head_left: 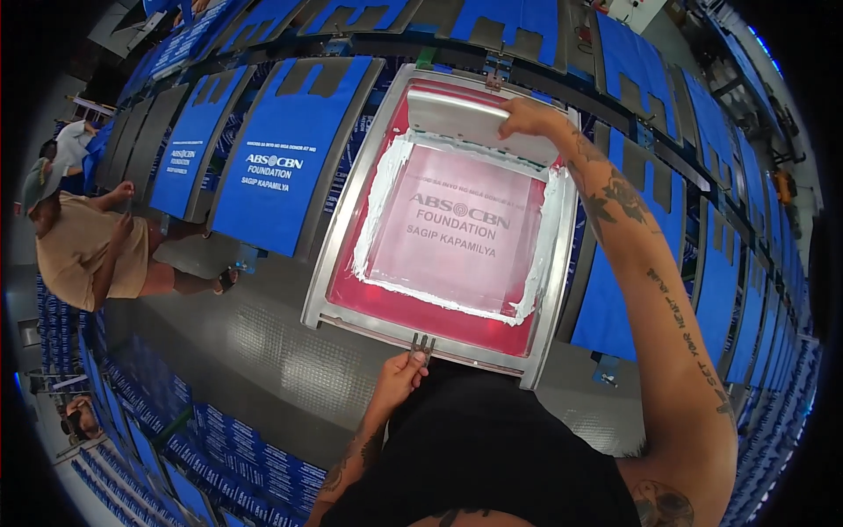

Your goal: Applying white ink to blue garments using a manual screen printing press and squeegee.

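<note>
A screen-printing frame [559, 307] with pink mesh, white ink around its edges and pale lettering lies before me. My left hand [407, 372] grips a small metal bracket [421, 344] at the middle of the frame's near rail. My right hand [518, 120] grips a long metal squeegee [448, 116] at the back of the screen, above the ink. My right forearm reaches over the frame's right side.
Grey boards with blue printed sheets [272, 149] stand in rows left, right and behind the frame. A co-worker [83, 246] in a tan top stands at the left beside the boards. More printed blue pieces [219, 448] hang at lower left, above grey flooring [237, 334].
</note>
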`<move>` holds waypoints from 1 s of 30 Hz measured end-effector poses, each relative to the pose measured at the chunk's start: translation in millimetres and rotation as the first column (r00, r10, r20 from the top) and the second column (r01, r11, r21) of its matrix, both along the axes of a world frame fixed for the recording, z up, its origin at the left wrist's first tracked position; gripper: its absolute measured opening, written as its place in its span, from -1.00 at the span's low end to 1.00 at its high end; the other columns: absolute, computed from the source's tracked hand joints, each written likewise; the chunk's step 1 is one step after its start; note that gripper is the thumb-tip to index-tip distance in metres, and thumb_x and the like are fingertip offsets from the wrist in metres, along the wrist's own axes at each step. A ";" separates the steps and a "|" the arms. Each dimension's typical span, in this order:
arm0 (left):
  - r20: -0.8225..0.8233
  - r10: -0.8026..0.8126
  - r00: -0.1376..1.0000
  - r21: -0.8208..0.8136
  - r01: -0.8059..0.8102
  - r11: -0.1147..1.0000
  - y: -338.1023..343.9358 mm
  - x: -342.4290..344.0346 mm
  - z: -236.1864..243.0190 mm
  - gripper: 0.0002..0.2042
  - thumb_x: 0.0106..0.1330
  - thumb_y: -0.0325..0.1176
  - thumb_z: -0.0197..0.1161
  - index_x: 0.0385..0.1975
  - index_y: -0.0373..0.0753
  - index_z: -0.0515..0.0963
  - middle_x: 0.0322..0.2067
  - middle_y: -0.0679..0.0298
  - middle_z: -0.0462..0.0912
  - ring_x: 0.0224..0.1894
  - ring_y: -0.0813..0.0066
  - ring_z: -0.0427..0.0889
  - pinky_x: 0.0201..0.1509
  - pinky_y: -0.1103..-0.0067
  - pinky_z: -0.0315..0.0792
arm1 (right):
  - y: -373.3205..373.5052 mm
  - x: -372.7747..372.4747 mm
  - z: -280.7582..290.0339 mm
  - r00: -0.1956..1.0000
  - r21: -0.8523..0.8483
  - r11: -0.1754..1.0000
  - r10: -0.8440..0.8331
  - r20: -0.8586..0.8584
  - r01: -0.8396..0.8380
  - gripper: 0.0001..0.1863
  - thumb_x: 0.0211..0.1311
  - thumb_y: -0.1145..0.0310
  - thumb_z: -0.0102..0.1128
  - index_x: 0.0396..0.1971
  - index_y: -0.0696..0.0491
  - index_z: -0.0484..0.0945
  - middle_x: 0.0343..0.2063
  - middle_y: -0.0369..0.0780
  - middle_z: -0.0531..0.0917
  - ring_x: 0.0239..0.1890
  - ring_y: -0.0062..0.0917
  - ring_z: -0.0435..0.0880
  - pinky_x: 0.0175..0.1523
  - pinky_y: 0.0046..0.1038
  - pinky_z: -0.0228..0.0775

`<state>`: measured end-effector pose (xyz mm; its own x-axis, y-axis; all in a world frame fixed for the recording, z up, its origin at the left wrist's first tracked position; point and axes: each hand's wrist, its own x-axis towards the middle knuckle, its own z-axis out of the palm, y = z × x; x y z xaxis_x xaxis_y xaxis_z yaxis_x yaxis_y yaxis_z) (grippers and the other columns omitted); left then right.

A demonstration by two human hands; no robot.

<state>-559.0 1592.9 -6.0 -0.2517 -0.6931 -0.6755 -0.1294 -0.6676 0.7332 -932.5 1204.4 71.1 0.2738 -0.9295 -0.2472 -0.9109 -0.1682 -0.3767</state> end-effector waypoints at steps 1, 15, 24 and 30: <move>-0.012 0.007 1.000 0.013 -0.007 1.000 -0.3 4.3 -8.2 -0.57 0.41 0.01 0.06 -0.56 -0.23 0.51 -0.74 0.45 0.38 -0.67 0.74 0.30 -0.59 0.73 0.17 | 4.5 9.0 -2.3 1.000 -0.009 1.000 0.000 0.029 0.000 -0.41 -0.25 0.16 0.34 -0.11 0.11 0.60 -0.25 -0.04 0.67 -0.15 -0.23 0.63 0.00 -0.31 0.40; -0.081 -0.493 0.866 -0.208 0.469 0.858 -37.1 29.8 -43.2 -0.46 0.43 0.07 -0.04 -0.61 -0.27 0.55 -0.76 0.40 0.38 -0.64 0.65 0.36 -0.51 0.59 0.25 | 301.2 167.6 -24.5 0.996 -0.353 0.934 -0.075 -0.046 0.054 -0.64 -0.21 0.57 0.13 -0.27 0.03 0.56 -0.34 -0.21 0.59 -0.25 -0.28 0.55 -0.17 -0.24 0.38; 0.282 -0.726 0.627 -0.228 0.779 0.583 -118.0 60.9 26.1 -0.51 0.40 0.03 0.02 -0.52 -0.32 0.57 -0.61 0.16 0.58 -0.52 0.28 0.56 -0.28 0.37 0.44 | 316.4 146.6 13.4 0.920 -0.081 0.918 -0.384 0.075 0.389 -0.67 -0.02 0.38 0.29 -0.18 0.03 0.54 -0.37 -0.10 0.62 -0.23 -0.16 0.61 -0.12 -0.17 0.43; 0.640 0.359 0.680 -0.753 0.462 0.468 -176.2 134.6 2.4 -0.51 0.41 0.00 0.01 -0.20 -0.42 0.56 -0.32 -0.09 0.62 -0.22 0.19 0.63 -0.10 0.37 0.42 | 310.3 43.6 12.4 0.329 0.443 0.580 -0.787 0.523 0.684 -0.53 0.11 0.25 0.24 -0.04 0.24 0.49 -0.31 -0.07 0.67 -0.28 -0.30 0.69 -0.15 -0.24 0.54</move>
<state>-424.4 1416.7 -3.7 -0.1059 -0.9602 0.2583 -0.8141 0.2329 0.5320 -888.9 1514.7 83.5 -0.3842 -0.8070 -0.4485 -0.1695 0.5392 -0.8249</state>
